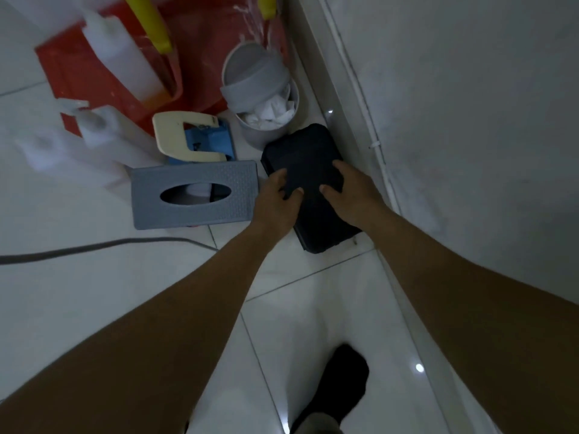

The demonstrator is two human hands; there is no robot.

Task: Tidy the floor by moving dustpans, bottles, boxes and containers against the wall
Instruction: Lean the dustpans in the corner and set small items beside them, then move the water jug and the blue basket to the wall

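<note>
Gripping dark box [300, 151], perhaps a case, left hand [277, 203], right hand [351, 195]

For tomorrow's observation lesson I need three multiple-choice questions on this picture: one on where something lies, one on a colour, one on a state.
1. Where does the black case lie?
A) on the floor beside the wall
B) on a shelf
C) inside a drawer

2. What colour is the tissue box?
A) red
B) grey
C) yellow

3. What state is the small swing-lid bin in?
A) empty
B) lying flat on its side
C) stuffed with crumpled white paper

Answers:
1 A, the case rests on the tiles next to the wall's base.
2 B, its patterned top is grey.
3 C, white paper bulges out under the lid.
</note>
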